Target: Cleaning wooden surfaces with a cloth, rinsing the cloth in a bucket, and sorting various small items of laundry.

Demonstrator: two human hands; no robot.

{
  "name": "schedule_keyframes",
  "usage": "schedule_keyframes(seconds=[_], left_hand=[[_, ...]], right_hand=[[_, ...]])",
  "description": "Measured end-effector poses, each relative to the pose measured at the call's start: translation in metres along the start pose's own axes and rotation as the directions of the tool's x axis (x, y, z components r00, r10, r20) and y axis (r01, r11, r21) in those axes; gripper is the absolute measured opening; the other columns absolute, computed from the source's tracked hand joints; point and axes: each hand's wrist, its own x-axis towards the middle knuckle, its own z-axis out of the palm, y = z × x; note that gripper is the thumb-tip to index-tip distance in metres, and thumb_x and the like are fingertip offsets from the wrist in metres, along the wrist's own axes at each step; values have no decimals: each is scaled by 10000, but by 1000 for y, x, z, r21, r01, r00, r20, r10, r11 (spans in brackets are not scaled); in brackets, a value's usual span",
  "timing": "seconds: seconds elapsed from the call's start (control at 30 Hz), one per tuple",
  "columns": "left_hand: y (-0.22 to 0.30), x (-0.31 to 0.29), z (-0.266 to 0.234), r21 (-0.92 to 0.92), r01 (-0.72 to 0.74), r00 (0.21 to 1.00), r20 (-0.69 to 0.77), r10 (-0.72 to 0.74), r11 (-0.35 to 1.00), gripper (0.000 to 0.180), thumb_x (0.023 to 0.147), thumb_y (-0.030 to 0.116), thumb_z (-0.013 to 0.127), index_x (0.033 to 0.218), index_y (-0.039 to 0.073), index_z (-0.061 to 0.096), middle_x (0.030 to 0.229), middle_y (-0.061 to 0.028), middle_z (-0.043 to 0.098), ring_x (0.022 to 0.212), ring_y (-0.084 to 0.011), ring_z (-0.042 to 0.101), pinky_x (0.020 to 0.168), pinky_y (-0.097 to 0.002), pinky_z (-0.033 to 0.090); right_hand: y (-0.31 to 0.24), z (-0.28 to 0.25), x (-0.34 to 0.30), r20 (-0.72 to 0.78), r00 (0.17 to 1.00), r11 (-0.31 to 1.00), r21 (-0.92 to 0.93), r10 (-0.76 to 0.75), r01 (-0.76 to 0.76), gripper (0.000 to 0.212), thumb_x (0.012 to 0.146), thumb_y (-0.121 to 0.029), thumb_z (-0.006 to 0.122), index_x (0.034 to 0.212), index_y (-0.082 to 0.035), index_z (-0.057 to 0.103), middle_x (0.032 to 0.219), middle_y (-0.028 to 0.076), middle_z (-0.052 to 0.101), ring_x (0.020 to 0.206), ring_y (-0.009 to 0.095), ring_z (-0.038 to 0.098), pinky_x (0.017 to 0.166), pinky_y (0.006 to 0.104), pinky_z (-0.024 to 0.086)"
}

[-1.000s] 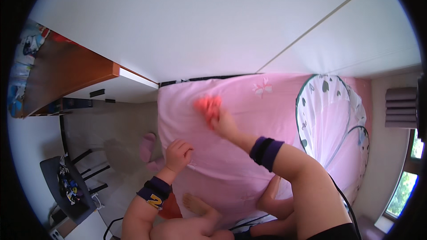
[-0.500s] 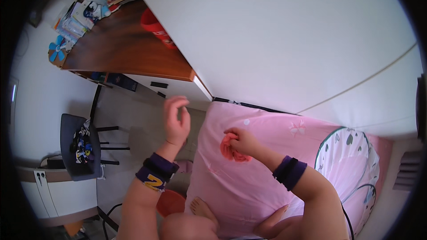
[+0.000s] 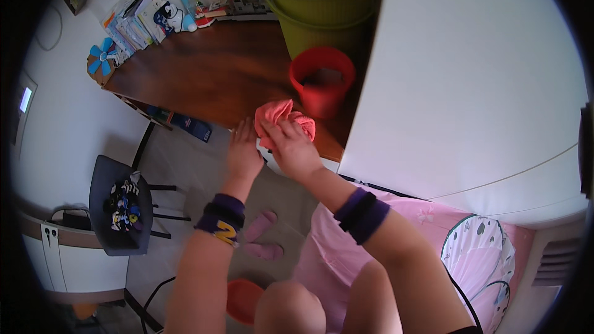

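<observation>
A coral-pink cloth (image 3: pixel 272 114) lies crumpled at the front edge of the brown wooden desk (image 3: pixel 204 68). My right hand (image 3: pixel 296 151) is closed on this cloth, pressing it against the desktop. Just left of the cloth, my left hand (image 3: pixel 245 151) rests its outstretched fingers at the desk's edge and holds nothing. Right behind the cloth stands a red bucket (image 3: pixel 318 108). Purple wristbands are on both my wrists.
Nested green buckets (image 3: pixel 303 40) stand at the desk's back right, beside a white cabinet (image 3: pixel 464 86). Books and a blue toy fan (image 3: pixel 101 57) line the left. Below are a grey chair (image 3: pixel 105 198), pink slippers (image 3: pixel 265 252), a red basin (image 3: pixel 241 303) and a pink-covered bed (image 3: pixel 325 253).
My right hand has carried the cloth from above the bed to the desk's edge. My left hand has come to the edge too, and the view has shifted, revealing the green buckets.
</observation>
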Motion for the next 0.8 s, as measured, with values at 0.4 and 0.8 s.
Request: schedule_keyframes(seconds=[0.4, 0.8], left_hand=[[-5, 11, -35, 23, 97, 969, 225, -99, 995, 622, 766, 51, 583, 1371, 56, 441, 1477, -85, 391, 1359, -226, 374, 1065, -459, 356], [16, 43, -65, 54, 416, 727, 579, -368, 908, 635, 839, 112, 499, 1456, 149, 354, 1572, 42, 202, 1437, -140, 206, 1098, -488, 284]], right_hand=[[22, -34, -54, -10, 992, 974, -191, 123, -122, 390, 796, -117, 622, 1183, -113, 575, 1112, 116, 570, 1047, 358, 518, 957, 465, 403], [6, 7, 39, 311, 937, 980, -166, 156, -108, 574, 848, -195, 588, 1379, -73, 405, 1348, 180, 434, 1278, 388, 386, 1072, 475, 321]])
